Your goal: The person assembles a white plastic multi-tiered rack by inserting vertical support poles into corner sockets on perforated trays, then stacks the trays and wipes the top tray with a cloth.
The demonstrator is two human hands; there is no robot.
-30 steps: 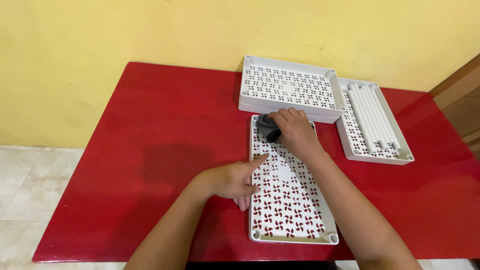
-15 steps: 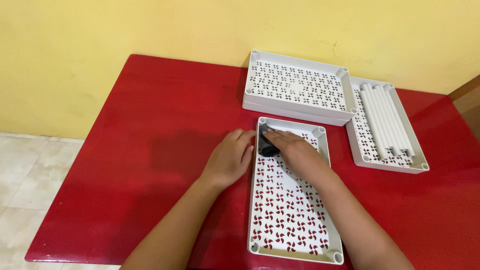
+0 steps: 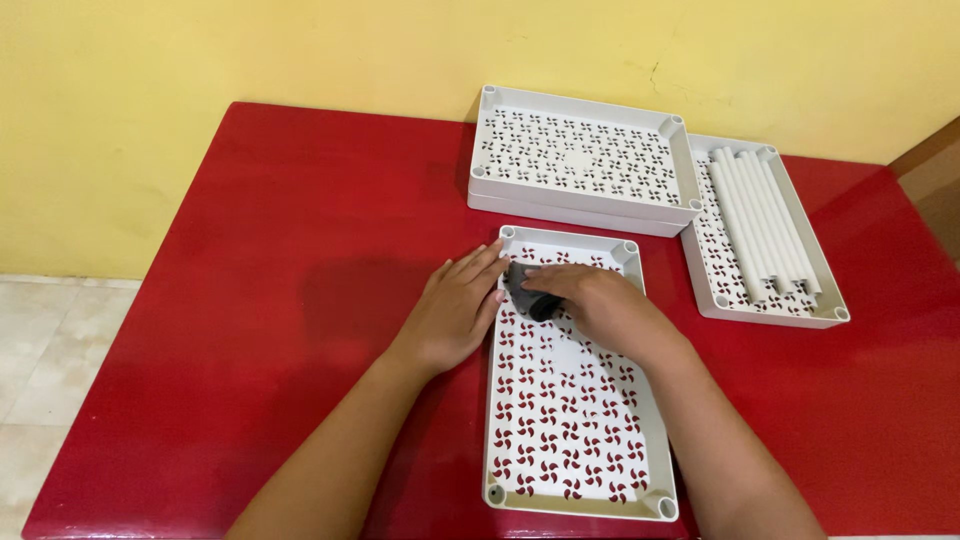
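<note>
A white perforated plastic tray point(image 3: 575, 440) lies lengthwise on the red table point(image 3: 260, 260) in front of me. My right hand point(image 3: 595, 305) rests inside the tray near its far end, closed around a small dark object point(image 3: 527, 292) that is mostly hidden by the fingers. My left hand point(image 3: 455, 308) lies flat on the table against the tray's left rim, fingers together and pointing at the far left corner.
Two stacked white perforated trays point(image 3: 580, 165) sit at the back of the table. To their right, another tray point(image 3: 795, 300) holds several white tubes point(image 3: 760, 220). A yellow wall stands behind the table, and tiled floor point(image 3: 40, 340) shows at the left.
My left hand slid from on top of the tray to its left rim. My right hand with the dark object shifted a little nearer. The camera view moved slightly.
</note>
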